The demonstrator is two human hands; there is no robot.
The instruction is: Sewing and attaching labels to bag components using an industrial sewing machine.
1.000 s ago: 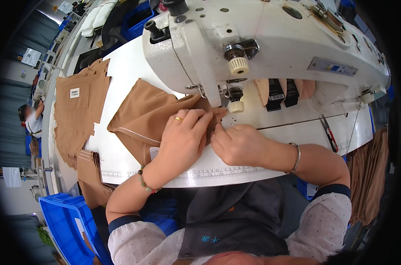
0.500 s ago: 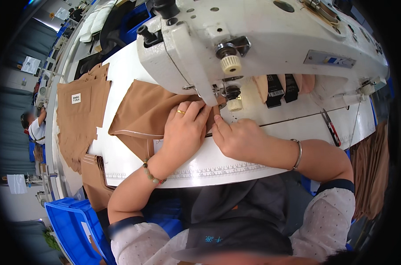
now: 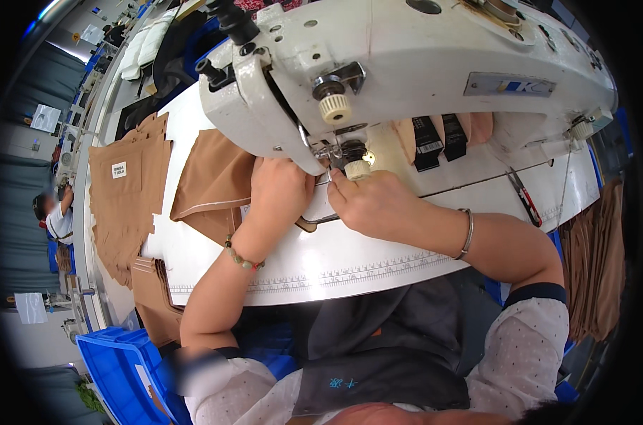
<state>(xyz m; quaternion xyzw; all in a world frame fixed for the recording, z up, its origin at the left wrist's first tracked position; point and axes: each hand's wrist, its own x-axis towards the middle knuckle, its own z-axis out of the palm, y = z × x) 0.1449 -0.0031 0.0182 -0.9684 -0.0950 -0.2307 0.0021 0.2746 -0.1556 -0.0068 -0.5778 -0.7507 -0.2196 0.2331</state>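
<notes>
A brown fabric piece (image 3: 211, 170) with a pale line along its folded edge lies left of the sewing machine's needle area (image 3: 328, 152). My left hand (image 3: 279, 195) rests on its right part, fingers bent and closed on the cloth, their tips partly hidden under the white sewing machine (image 3: 420, 64). Close by on the right is my right hand (image 3: 374, 209). Its thumb and forefinger are pinched together just in front of the presser foot; whatever is between them is too small to make out.
Stacked brown pieces (image 3: 123, 205) lie at the left, with more folded brown cloth (image 3: 155, 297) nearer me. Red-handled snips (image 3: 523, 198) and black labels (image 3: 427, 145) are at the right. A blue crate (image 3: 119, 368) stands lower left; brown cloth (image 3: 594, 262) hangs at the right.
My left hand has shifted left, its fingers now more bent and farther under the machine head. My right hand moved slightly left and up. The whole view has also shifted a little.
</notes>
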